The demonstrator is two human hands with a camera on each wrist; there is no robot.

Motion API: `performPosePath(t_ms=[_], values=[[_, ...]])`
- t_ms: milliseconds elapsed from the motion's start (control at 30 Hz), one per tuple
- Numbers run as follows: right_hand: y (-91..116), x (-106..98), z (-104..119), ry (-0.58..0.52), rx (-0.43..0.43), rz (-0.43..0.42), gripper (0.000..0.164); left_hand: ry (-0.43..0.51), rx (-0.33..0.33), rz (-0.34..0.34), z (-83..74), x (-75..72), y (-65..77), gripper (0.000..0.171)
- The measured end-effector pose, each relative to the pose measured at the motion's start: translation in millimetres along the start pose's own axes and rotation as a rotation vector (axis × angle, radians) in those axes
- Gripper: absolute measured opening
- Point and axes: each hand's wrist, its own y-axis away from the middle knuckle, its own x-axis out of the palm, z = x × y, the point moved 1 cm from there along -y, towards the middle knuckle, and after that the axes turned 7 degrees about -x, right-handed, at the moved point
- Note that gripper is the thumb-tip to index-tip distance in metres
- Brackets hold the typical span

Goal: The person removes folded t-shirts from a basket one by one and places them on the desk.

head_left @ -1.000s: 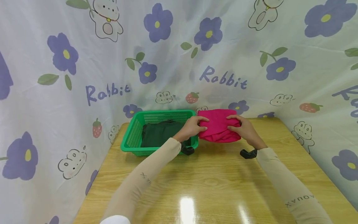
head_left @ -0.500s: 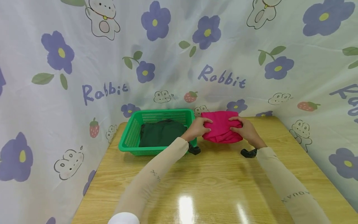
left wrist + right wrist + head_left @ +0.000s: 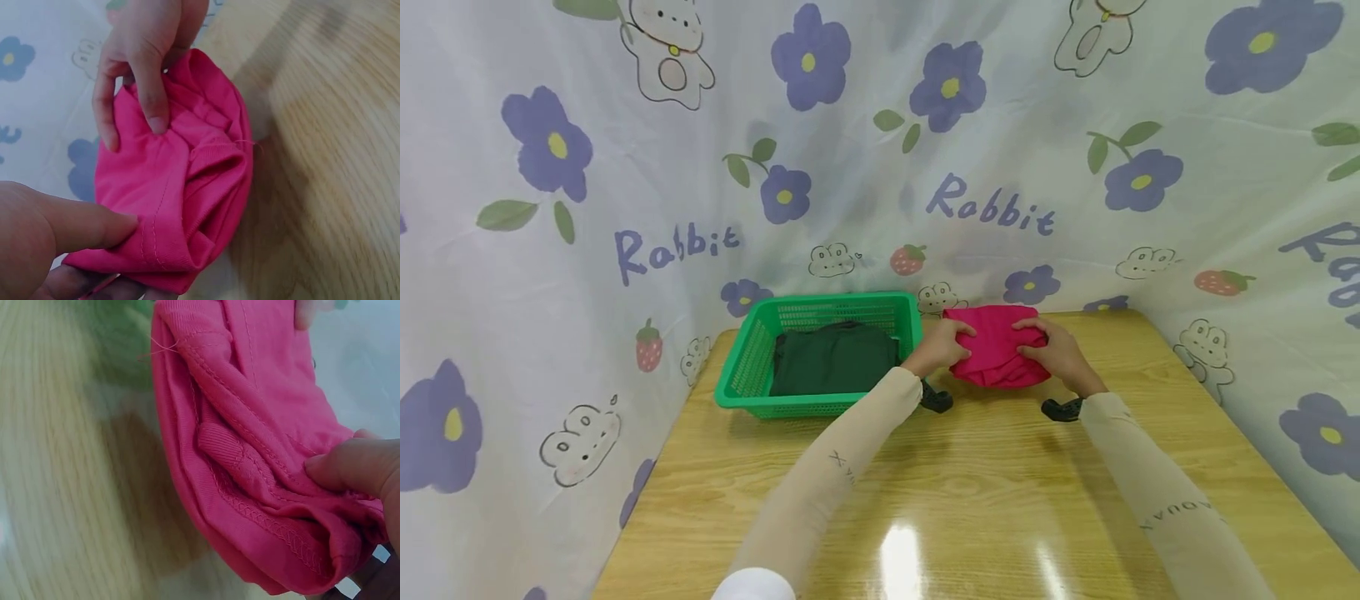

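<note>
A folded pink garment (image 3: 996, 337) with stitched hems hangs between my two hands, just right of the basket and seemingly a little above the table. My left hand (image 3: 942, 346) pinches its left edge; in the left wrist view the thumb (image 3: 103, 226) lies on top and the fingers go underneath. At the other edge, my right hand (image 3: 1058, 352) grips the cloth with the thumb (image 3: 340, 465) on top, the fingers mostly hidden below. A ribbed band and loose folds show on the side facing me. What kind of garment it is cannot be told.
To the left stands a green plastic basket (image 3: 736, 367) with a folded dark green cloth (image 3: 835, 358) inside. Both are on a glossy wooden table (image 3: 985, 475). A printed white curtain (image 3: 865, 108) hangs close behind and along the sides.
Both hands have carried the pink garment slightly right and lower, away from the basket's right rim. The grip looks the same. The head view has shifted a little.
</note>
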Motion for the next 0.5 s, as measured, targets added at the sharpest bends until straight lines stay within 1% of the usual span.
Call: performPosePath(t_ms=[200, 367, 500], values=[[3, -2, -10, 0.005, 0.016, 0.016, 0.042, -0.023, -0.016, -0.011, -0.8, 10.3, -5.0, 0.036], [6, -10, -14, 0.015, 0.010, -0.001, 0.042, 0.020, -0.017, -0.002, -6.4, 18.3, -7.4, 0.037], [9, -18, -17, 0.041, 0.019, -0.018, 0.041, 0.030, -0.006, -0.009, -13.5, 25.3, -10.5, 0.037]])
